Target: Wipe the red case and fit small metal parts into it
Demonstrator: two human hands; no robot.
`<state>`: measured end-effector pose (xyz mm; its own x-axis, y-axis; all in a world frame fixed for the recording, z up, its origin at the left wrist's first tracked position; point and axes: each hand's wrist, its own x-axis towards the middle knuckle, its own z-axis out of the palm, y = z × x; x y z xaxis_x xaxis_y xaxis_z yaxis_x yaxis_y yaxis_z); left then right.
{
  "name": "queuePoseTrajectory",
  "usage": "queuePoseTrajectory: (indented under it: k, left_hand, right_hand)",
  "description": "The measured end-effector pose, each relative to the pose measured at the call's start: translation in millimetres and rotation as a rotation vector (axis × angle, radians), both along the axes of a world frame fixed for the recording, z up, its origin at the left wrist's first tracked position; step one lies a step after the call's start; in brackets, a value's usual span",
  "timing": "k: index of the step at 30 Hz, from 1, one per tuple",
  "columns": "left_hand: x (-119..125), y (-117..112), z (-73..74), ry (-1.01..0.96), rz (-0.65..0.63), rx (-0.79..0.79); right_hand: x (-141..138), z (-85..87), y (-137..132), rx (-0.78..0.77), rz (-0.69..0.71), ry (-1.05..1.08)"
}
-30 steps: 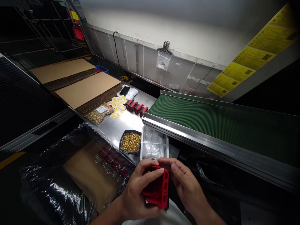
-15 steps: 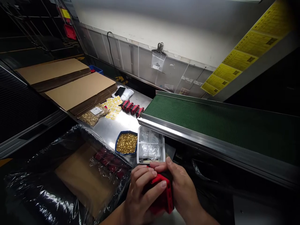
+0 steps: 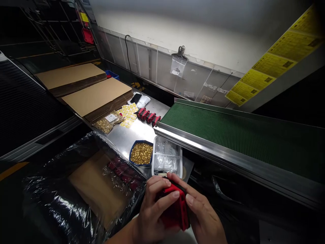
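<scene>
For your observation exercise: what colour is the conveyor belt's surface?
Dark green with fine ribbing, on the conveyor belt, seen in the head view.

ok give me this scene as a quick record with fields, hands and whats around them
left hand: grips the red part from the left
right hand: holds the same part from the right
in front: blue tray of gold bits, clear tray of plastic bags
right: green conveyor belt
left: plastic-lined box
far bench: four red parts, yellow stickers

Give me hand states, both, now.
Left hand: closed on the red part.
Right hand: closed on the red part too, fingers along its right edge.
</scene>
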<state>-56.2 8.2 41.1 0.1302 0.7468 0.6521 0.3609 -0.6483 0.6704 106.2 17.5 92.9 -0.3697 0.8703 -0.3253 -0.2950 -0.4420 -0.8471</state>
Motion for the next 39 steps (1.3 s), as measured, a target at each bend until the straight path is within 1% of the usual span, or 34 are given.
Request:
queuePoseTrajectory:
  k: [4,6,8,11,13,16,20,25,28,30,32,35,39]
  left_hand:
    - [-1.3,0.4,-3.4,-0.038,-0.046,-0.029]
    - [-1.2,0.6,-4.0,-0.073,-0.092,-0.085]
    - [-0.5,0.5,-2.0,-0.187,-0.142,-0.244]
    - [0.6,1.2,5.4,-0.475,-0.206,-0.586]
    - [0.8,2.5,11.2,-0.611,-0.226,-0.740]
    - [-0.1,4.5,17.3,-0.677,-0.203,-0.857]
    - [-1.3,4.6,21.1,-0.685,-0.170,-0.944]
    - [-0.2,2.7,23.1,-0.628,-0.135,-0.908]
    - [-0.9,1.6,20.5,-0.612,-0.144,-0.852]
    - [-2.7,0.2,17.1,-0.602,-0.166,-0.803]
    - [-5.1,-1.9,13.2,-0.549,-0.169,-0.746]
    - [-8.4,-5.2,8.4,-0.434,-0.155,-0.642]
    - [-11.7,-7.2,5.0,-0.356,-0.142,-0.474]
  right_hand:
    - [3.5,-1.1,-0.2,-0.039,-0.017,0.005]
    - [5.1,-1.6,2.9,-0.055,-0.025,-0.034]
    - [6.5,-3.4,6.9,-0.027,-0.041,-0.117]
    - [8.6,-8.6,11.2,0.052,-0.053,-0.233]
    - [10.2,-12.5,11.4,0.086,-0.058,-0.296]
    - [12.5,-15.8,8.9,0.112,-0.058,-0.373]
    - [14.1,-14.3,5.4,0.129,-0.003,-0.372]
    - [12.3,-14.6,1.4,0.182,0.026,-0.387]
    - [8.5,-14.5,2.4,0.185,-0.022,-0.421]
    - [7.0,-11.5,5.0,0.191,-0.058,-0.442]
    - [8.1,-7.1,7.1,0.221,-0.076,-0.459]
    - [13.7,-2.5,6.3,0.342,-0.032,-0.485]
    - [18.8,-1.6,1.7,0.543,0.048,-0.563]
